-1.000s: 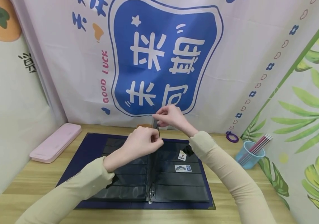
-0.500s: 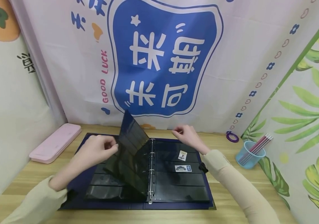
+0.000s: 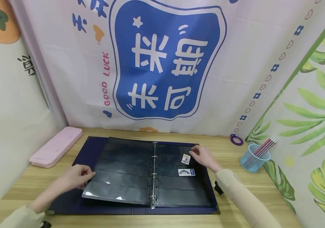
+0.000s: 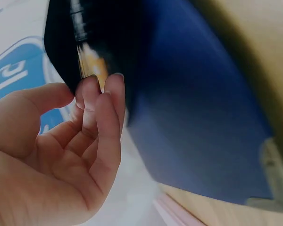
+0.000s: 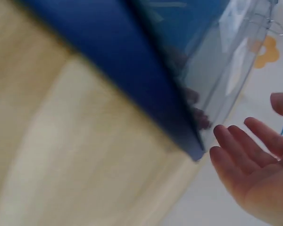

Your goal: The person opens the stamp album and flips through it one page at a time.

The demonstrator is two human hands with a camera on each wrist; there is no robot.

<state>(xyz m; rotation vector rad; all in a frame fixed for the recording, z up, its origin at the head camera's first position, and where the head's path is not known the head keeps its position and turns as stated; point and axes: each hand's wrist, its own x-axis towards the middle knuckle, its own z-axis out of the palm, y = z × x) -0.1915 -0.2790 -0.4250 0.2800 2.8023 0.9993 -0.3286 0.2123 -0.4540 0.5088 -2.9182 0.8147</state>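
Note:
A dark blue ring-binder stamp album (image 3: pixel 83 153) lies spread on the table. Its left black pocket page (image 3: pixel 122 169) is slightly raised along the outer edge. My left hand (image 3: pixel 75 178) pinches that edge between thumb and fingers; in the left wrist view, the fingertips meet the dark page. Two stamps sit on the right page (image 3: pixel 183 196): a small tilted one (image 3: pixel 185 159) and a wider one (image 3: pixel 186 172). Beside the upper stamp, my right hand (image 3: pixel 203 155) hovers near the page's outer edge with loosely bent fingers, holding nothing. The right wrist view shows those fingers apart from the album.
A pink pencil case (image 3: pixel 56 146) lies at the back left. To the right stands a blue cup (image 3: pixel 254 158) of pencils, with a purple ring (image 3: pixel 237 140) behind it. Metal rings (image 3: pixel 154 174) run down the album's spine. A printed cloth (image 3: pixel 168 60) hangs behind the wooden table.
The upright page has swung over to the left and come down almost flat. My left hand moved left and toward me; my right hand let go of the page and moved right and down.

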